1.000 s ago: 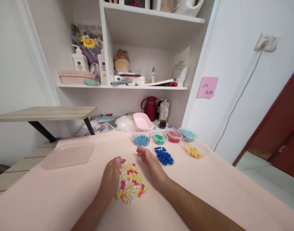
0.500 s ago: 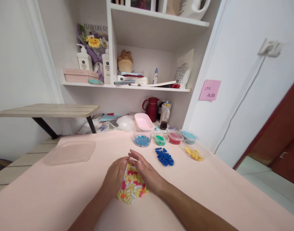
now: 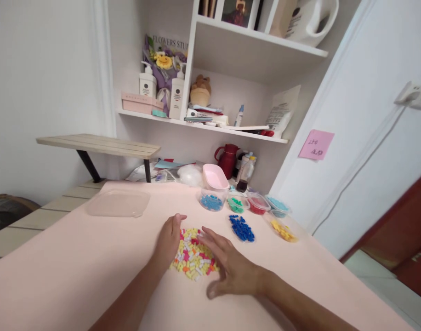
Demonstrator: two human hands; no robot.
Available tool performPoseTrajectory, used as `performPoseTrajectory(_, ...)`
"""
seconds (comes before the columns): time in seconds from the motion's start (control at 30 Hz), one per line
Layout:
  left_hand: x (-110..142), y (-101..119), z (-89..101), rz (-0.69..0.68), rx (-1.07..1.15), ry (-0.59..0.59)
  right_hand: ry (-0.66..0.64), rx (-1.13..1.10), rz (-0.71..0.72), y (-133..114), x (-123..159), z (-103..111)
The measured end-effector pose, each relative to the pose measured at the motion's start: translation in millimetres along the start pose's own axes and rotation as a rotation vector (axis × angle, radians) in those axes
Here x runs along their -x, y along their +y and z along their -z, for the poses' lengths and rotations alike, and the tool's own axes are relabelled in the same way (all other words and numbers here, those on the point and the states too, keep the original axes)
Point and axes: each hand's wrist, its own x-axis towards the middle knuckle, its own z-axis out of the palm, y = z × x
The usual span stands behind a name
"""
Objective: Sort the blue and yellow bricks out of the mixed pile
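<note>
A loose pile of small building bricks (image 3: 191,257), mostly yellow with white, pink and orange among them, lies on the pink tabletop (image 3: 103,262). My left hand (image 3: 169,238) stands on edge along the pile's left side, fingers stretched forward, holding nothing. At the right side, my right hand (image 3: 231,264) is spread, its fingertips over the pile's right edge and its thumb apart, toward me. Nothing is in it. Just beyond my right hand sits a shallow container of dark blue pieces (image 3: 242,228).
Tubs of blue pieces (image 3: 212,201), green pieces (image 3: 236,204), red pieces (image 3: 258,205), light blue pieces (image 3: 277,204) and yellow pieces (image 3: 282,231) stand at the back right. A clear lid (image 3: 117,203) lies at left. A red jug (image 3: 227,161) stands behind, under shelves.
My hands have parted from touching at the pile's far end. The right hand has drawn back and spread its fingers, showing more of the pile. The view has tilted and shifted.
</note>
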Motion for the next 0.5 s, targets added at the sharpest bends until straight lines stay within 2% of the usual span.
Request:
performPoseTrajectory(0.23,-0.9,0.7,0.8,0.05,0.042,-0.087,0.014,0.183,0.149,0.8,-30.4,-17.1)
performPoseTrajectory(0.37,-2.8,0.2,0.8,0.049,0.091,-0.122,0.002,0.176,0.173,-3.2,-46.9,-19.3)
performPoseTrajectory(0.5,-5.5,-2.7,0.2,0.037,0.095,-0.133,0.023,0.175,0.165,-1.7,-51.8,-21.2)
